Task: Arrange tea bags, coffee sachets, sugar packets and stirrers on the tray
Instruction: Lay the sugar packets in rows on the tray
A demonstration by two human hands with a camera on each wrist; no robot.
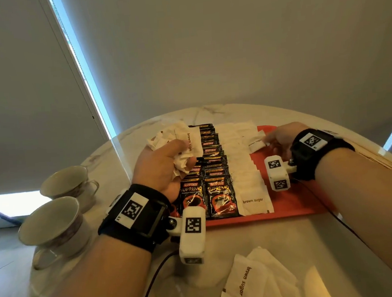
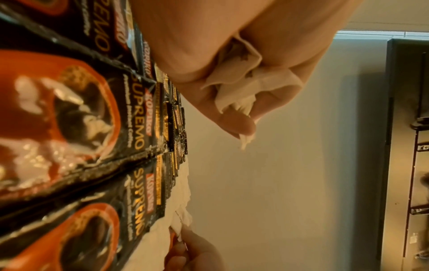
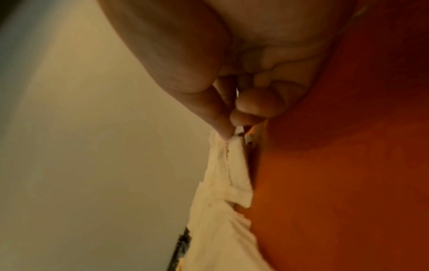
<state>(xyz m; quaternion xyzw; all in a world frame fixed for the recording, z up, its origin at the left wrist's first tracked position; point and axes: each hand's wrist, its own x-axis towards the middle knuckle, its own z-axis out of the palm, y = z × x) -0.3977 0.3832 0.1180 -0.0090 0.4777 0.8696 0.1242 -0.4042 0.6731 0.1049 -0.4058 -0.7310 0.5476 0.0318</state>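
Over tray (image 1: 295, 205) far edge | left hand (image 1: 161, 167) grip clutches sugar packets (image 1: 185, 146) | right hand (image 1: 281, 139) pinches packet (image 1: 256, 143)

The left hand (image 1: 161, 167) is raised, palm turned inward, fingers curled tight. The right hand (image 1: 281, 137) reaches forward, thumb and fingertip pinched together.

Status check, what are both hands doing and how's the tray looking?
Left hand grips a bunch of brown sugar packets. Right hand pinches one packet at the sugar row's far end on the red tray. Nothing blocking; spare packets on the table.
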